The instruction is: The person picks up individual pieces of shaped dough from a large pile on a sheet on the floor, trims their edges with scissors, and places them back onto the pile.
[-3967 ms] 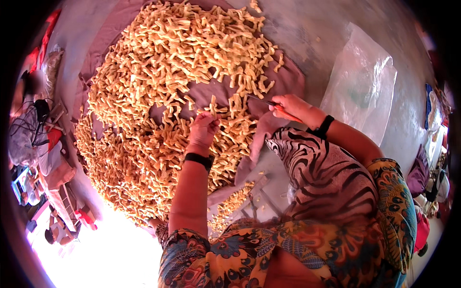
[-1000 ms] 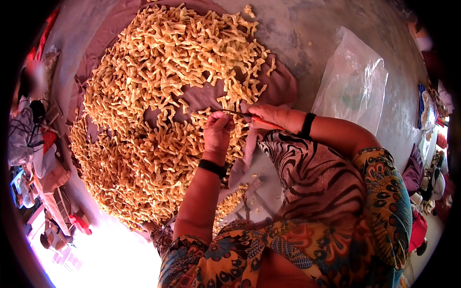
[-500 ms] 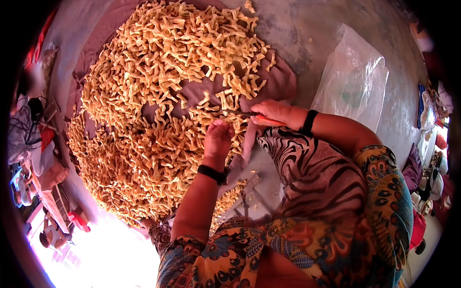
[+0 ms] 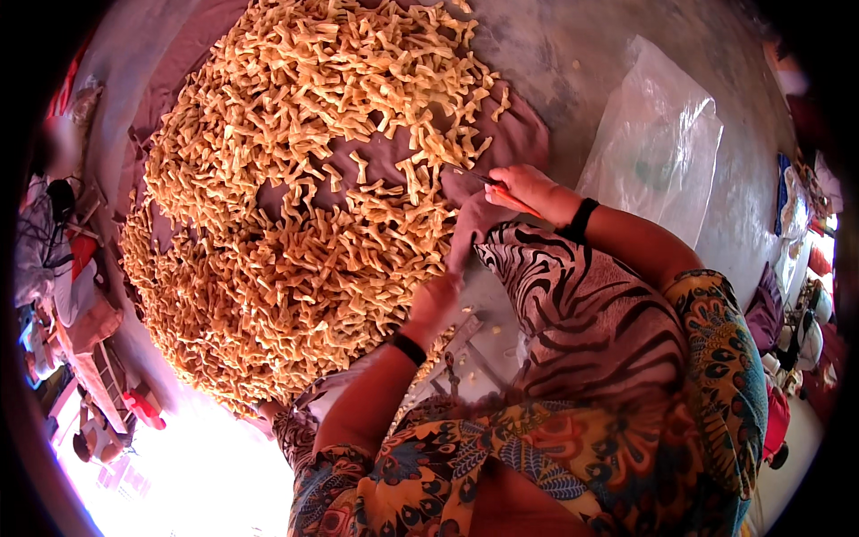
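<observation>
Head view: at the far left edge of the floor (image 4: 573,54) lies clutter, blurred. Next comes a purple cloth (image 4: 514,134) spread on the floor, heaped with golden bow-shaped snacks (image 4: 295,179) that thin out toward its middle. At the cloth's near edge the left hand (image 4: 436,302), motion-blurred, sits just beside the snacks; whether its grip is spread or pressed together I cannot tell. Further right, at the cloth's right edge, the right hand (image 4: 523,190) pinches a thin stick (image 4: 501,186), tip touching the cloth. Beyond it a clear plastic bag (image 4: 658,143) lies flat, contents unclear.
</observation>
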Motion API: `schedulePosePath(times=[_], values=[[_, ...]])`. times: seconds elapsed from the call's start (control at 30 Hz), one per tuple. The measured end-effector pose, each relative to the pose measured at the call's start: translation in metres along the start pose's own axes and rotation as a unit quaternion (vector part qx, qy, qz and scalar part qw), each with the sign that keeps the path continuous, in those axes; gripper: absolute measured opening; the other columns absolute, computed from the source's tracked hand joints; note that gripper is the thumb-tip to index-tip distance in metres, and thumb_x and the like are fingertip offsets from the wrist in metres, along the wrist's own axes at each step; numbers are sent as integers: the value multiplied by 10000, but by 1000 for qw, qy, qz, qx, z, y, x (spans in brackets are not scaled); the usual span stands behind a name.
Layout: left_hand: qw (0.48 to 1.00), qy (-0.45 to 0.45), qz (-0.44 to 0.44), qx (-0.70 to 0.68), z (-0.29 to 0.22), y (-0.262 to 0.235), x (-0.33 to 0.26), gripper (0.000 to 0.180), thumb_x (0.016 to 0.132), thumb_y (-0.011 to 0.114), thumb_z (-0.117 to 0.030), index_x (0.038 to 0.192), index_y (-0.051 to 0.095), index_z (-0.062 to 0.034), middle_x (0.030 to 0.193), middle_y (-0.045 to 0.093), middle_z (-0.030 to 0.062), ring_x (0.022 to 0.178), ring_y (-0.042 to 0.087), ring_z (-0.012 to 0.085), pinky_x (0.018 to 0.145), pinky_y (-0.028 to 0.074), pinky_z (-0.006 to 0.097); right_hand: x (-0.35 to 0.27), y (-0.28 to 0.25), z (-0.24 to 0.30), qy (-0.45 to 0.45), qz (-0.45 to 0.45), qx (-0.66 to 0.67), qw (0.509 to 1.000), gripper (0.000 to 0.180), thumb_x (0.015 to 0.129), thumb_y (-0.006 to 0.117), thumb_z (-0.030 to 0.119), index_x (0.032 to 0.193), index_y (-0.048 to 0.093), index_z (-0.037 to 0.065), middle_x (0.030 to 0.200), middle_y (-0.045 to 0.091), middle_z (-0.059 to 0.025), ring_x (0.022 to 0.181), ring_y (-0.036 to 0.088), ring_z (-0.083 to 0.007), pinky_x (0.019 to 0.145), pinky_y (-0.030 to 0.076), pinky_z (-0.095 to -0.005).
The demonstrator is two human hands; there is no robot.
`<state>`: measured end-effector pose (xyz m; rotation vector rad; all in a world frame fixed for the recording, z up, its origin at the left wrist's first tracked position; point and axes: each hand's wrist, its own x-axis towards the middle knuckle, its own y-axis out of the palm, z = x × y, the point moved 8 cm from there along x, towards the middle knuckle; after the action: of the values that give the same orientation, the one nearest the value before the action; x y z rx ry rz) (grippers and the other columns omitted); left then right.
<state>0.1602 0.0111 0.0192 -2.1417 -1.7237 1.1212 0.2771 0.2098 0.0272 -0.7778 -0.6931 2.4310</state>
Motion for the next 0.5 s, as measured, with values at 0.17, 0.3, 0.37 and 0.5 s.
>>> schedulePosePath(times=[0.17, 0.3, 0.37, 0.5], values=[[961, 76, -249, 91, 20, -104, 118, 165, 767, 499, -83, 845, 640, -115, 796, 593, 142, 691, 586, 317, 577, 486, 399, 3, -2, 7, -12, -18, 24, 999, 240, 783, 589, 294, 809, 557, 57, 707, 571, -177, 694, 561, -367, 603, 431, -408], [969, 12, -114, 217, 63, -97, 174, 178, 764, 522, -89, 883, 633, -161, 930, 555, 147, 903, 546, 321, 782, 451, 393, 5, -5, 21, -15, -25, 43, 999, 243, 785, 587, 296, 819, 561, 56, 703, 574, -177, 694, 561, -370, 595, 430, -414], [968, 19, -78, 238, 37, -98, 176, 138, 773, 549, -153, 887, 626, -147, 956, 553, 131, 910, 542, 316, 800, 440, 396, 1, -9, 9, -7, -39, 40, 998, 245, 786, 585, 296, 820, 562, 55, 701, 575, -178, 690, 561, -371, 590, 430, -416], [950, 23, -89, 299, 32, -112, 168, 135, 767, 586, -220, 858, 640, -135, 972, 578, 109, 924, 534, 313, 804, 434, 384, 1, -8, 5, -1, -39, 30, 999, 246, 784, 585, 296, 820, 563, 53, 690, 574, -176, 678, 559, -375, 586, 432, -416]])
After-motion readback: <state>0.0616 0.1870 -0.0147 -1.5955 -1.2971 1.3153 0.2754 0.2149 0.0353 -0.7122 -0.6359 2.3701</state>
